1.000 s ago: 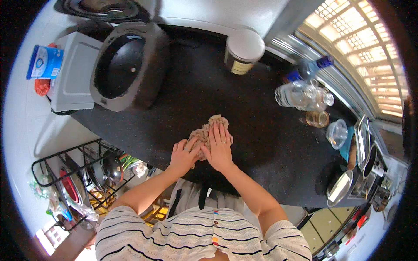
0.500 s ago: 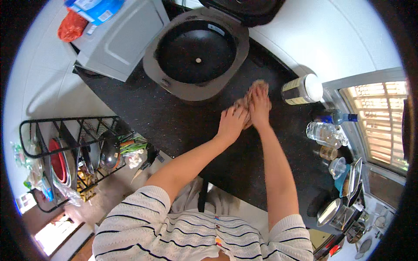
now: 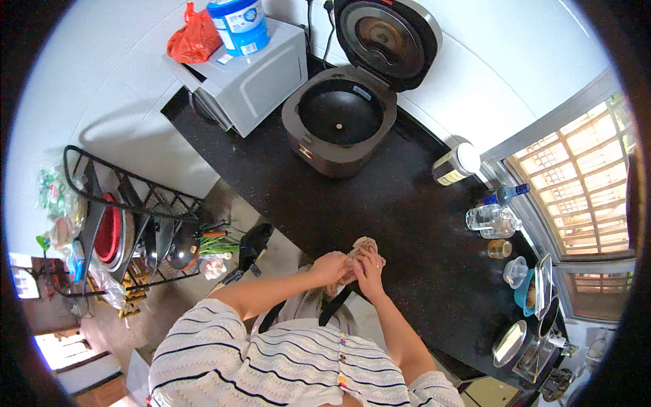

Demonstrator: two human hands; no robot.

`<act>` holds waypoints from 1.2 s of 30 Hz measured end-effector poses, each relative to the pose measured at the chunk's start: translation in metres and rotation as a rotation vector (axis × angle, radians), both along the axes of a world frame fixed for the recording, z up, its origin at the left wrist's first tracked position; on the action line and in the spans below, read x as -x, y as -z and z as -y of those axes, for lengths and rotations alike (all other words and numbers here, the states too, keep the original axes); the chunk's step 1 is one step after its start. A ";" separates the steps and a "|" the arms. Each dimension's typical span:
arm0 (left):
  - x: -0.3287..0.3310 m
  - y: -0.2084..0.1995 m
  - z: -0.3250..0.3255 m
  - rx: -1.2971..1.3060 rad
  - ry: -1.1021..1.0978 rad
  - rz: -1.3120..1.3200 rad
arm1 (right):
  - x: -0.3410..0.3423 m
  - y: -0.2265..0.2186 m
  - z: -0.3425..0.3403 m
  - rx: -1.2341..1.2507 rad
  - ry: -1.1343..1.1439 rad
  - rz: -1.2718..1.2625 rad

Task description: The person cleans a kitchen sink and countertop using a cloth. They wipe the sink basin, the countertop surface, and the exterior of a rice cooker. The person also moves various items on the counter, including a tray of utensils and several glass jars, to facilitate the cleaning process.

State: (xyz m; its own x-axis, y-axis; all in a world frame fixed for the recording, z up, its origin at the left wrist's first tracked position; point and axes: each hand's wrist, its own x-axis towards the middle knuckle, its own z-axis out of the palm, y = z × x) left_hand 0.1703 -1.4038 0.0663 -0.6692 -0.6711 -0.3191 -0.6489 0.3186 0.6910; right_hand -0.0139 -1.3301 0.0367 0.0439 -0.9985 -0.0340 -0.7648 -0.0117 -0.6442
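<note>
A crumpled brownish cloth (image 3: 364, 244) is bunched between my two hands at the front edge of the black countertop (image 3: 298, 197). My left hand (image 3: 330, 268) is closed around its left side, and my right hand (image 3: 369, 270) grips it from the right, fingers bent over it. Part of the cloth hangs below my hands. Farther back on the counter stands a dark rice cooker (image 3: 339, 157) with its lid (image 3: 386, 41) raised. Its round black inside is visible.
Left of the cooker is a grey microwave (image 3: 261, 81) carrying a blue tub (image 3: 239, 27) and a red plastic bag (image 3: 194, 37). A white-lidded jar (image 3: 456, 164), glass bottles (image 3: 489, 218) and dishes line the window side. A black rack (image 3: 135, 173) with pans stands at left.
Both hands have drawn the cloth back from beside the cooker to the counter's front edge, near my body. The view has tilted up, showing more of the raised lid.
</note>
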 end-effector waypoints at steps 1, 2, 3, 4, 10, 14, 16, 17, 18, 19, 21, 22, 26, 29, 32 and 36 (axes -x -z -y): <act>-0.002 -0.006 0.003 -0.079 -0.042 -0.010 | -0.005 -0.002 -0.002 -0.075 0.108 0.281; -0.007 -0.013 0.004 -0.064 -0.043 -0.087 | -0.010 -0.005 -0.004 -0.152 0.214 0.563; -0.005 -0.033 0.011 -0.042 -0.061 -0.140 | -0.012 -0.015 -0.006 -0.228 0.330 0.836; -0.003 -0.052 0.015 -0.030 -0.092 -0.189 | -0.018 -0.042 0.001 -0.338 0.497 0.975; 0.020 -0.106 0.073 0.091 -0.163 -0.724 | -0.050 -0.155 0.087 -0.115 0.649 1.455; -0.019 -0.178 0.168 -0.032 -0.255 -0.968 | -0.028 -0.207 0.183 0.230 0.539 1.182; -0.054 -0.171 0.229 0.542 -0.400 -0.644 | -0.027 -0.234 0.246 0.313 0.336 0.929; -0.075 -0.149 0.257 0.569 -0.483 -0.536 | -0.030 -0.230 0.282 0.355 0.339 0.772; -0.089 -0.121 0.277 0.516 -0.632 -0.505 | -0.032 -0.241 0.321 0.337 0.176 0.696; -0.093 -0.101 0.295 0.375 -0.636 -0.505 | -0.010 -0.197 0.354 0.365 0.461 0.392; -0.103 -0.086 0.314 0.291 -0.592 -0.472 | -0.013 -0.172 0.411 0.308 0.462 0.228; -0.108 -0.081 0.321 0.223 -0.572 -0.473 | -0.026 -0.162 0.434 0.134 0.542 0.116; -0.117 -0.081 0.337 -0.055 -0.529 -0.524 | -0.053 -0.097 0.472 0.052 0.528 -0.129; -0.119 -0.078 0.341 -0.094 -0.514 -0.522 | -0.075 -0.065 0.489 0.062 0.621 -0.120; -0.124 -0.074 0.343 -0.011 -0.507 -0.469 | -0.109 -0.065 0.484 0.102 0.451 -0.182; -0.123 -0.075 0.348 0.102 -0.473 -0.456 | -0.106 -0.077 0.477 -0.164 0.279 0.094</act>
